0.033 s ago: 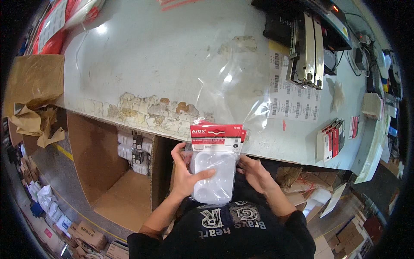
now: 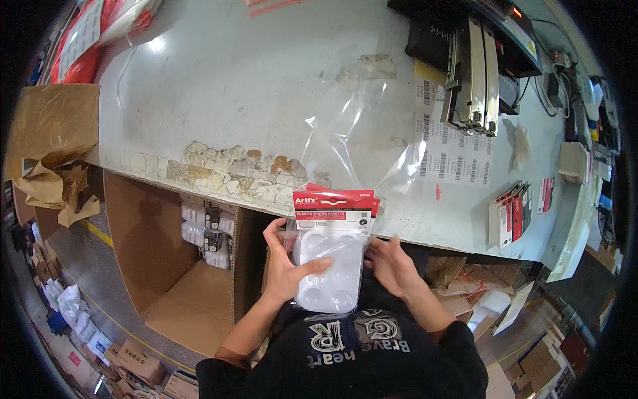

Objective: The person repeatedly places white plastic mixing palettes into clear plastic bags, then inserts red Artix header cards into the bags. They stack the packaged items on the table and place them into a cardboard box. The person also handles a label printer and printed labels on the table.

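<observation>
A white plastic paint palette [image 2: 330,269] with round wells is packed in clear film under a red and white header card. Another red header shows behind it, so at least two packs are stacked. My left hand [image 2: 286,269] grips the stack from the left, its thumb across the front pack and its fingers partly behind. On the right side, my right hand [image 2: 393,266] has its fingers curled against the packs' edge; some fingertips are hidden. A clear plastic bag [image 2: 352,146] spreads from the packs over the worktable.
The worktable [image 2: 232,86] has a worn, peeling front edge. Sheets of barcode labels [image 2: 458,156], a black machine with metal rails [image 2: 475,80] and small red-and-white cards [image 2: 512,216] lie right. Below left stands an open carton [image 2: 189,299] holding packs; a brown paper-covered box [image 2: 56,123] is farther left.
My right hand's fingers have shifted slightly at the packs' edge. The clear bag has changed its folds, and the palette's wells show more plainly. My left hand keeps its hold.
</observation>
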`<state>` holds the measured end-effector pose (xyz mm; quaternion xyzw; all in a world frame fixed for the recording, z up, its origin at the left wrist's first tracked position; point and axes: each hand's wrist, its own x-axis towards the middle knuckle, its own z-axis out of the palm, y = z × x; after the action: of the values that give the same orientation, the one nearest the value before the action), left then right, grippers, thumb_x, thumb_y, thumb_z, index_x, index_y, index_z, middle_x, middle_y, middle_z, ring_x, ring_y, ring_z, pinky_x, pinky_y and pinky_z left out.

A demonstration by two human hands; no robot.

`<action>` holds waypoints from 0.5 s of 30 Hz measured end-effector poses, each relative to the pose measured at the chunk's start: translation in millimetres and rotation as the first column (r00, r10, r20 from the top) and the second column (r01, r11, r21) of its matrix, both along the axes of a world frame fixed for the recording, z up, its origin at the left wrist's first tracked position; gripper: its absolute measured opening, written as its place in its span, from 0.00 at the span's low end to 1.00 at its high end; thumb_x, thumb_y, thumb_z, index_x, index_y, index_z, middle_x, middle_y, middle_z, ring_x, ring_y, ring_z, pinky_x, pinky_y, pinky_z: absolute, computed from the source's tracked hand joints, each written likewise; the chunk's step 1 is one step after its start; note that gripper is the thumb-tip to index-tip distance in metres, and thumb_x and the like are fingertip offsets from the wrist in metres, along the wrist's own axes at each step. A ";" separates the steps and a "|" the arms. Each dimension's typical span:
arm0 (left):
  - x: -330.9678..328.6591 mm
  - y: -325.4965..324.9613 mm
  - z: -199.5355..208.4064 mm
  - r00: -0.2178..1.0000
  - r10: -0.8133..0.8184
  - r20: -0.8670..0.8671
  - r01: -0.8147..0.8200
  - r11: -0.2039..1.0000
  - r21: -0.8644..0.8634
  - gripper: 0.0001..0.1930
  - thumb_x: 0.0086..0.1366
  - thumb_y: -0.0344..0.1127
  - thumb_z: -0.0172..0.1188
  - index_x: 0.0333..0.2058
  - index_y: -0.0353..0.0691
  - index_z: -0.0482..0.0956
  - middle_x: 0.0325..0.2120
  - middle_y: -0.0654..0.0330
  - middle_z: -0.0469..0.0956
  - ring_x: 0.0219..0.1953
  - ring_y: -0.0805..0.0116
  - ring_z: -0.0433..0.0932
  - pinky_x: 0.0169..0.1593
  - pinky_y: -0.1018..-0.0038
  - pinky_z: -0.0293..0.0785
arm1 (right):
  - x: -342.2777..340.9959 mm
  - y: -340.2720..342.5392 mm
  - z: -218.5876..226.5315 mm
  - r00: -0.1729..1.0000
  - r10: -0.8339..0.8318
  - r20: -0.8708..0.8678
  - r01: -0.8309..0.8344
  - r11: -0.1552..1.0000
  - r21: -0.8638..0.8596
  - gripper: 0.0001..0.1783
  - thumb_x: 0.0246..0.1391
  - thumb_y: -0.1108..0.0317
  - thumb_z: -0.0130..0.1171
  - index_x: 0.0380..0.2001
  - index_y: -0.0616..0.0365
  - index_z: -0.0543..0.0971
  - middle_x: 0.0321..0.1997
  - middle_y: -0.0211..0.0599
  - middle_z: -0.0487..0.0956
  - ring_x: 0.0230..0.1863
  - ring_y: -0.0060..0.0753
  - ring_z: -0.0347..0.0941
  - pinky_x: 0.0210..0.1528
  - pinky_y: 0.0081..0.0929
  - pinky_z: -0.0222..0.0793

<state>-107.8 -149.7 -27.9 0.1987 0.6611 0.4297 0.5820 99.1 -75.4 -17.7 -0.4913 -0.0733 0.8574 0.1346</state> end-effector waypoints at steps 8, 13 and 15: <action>1.3 -6.7 -8.1 0.998 -0.055 -0.030 0.053 0.997 -0.064 0.59 0.35 0.41 0.80 0.59 0.36 0.45 0.49 0.45 0.62 0.52 0.56 0.67 0.57 0.64 0.64 | -31.0 -24.3 -14.0 0.999 0.047 -0.012 -0.046 0.992 0.119 0.35 0.44 0.68 0.70 0.55 0.62 0.68 0.52 0.39 0.75 0.51 0.35 0.72 0.54 0.33 0.68; -12.9 -48.6 -4.5 0.874 -0.473 -0.114 0.482 0.874 0.069 0.66 0.35 0.45 0.79 0.64 0.34 0.38 0.60 0.39 0.55 0.64 0.49 0.56 0.66 0.62 0.53 | -8.3 -44.6 -16.3 0.955 0.296 0.033 -0.287 0.885 0.366 0.42 0.37 0.67 0.72 0.58 0.64 0.66 0.56 0.42 0.71 0.57 0.34 0.66 0.61 0.33 0.59; -12.5 -75.1 5.8 0.817 -0.562 -0.131 0.560 0.827 -0.053 0.65 0.36 0.49 0.78 0.65 0.34 0.39 0.59 0.37 0.56 0.62 0.45 0.59 0.64 0.61 0.58 | -2.3 -55.4 -18.5 0.947 0.321 0.018 -0.305 0.880 0.363 0.42 0.38 0.65 0.71 0.58 0.64 0.65 0.56 0.43 0.70 0.58 0.34 0.65 0.62 0.33 0.58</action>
<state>-120.3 -224.8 -22.0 0.4109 0.6152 0.2205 0.6357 96.7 -130.8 -36.1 -0.4216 -0.3053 0.8497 0.0839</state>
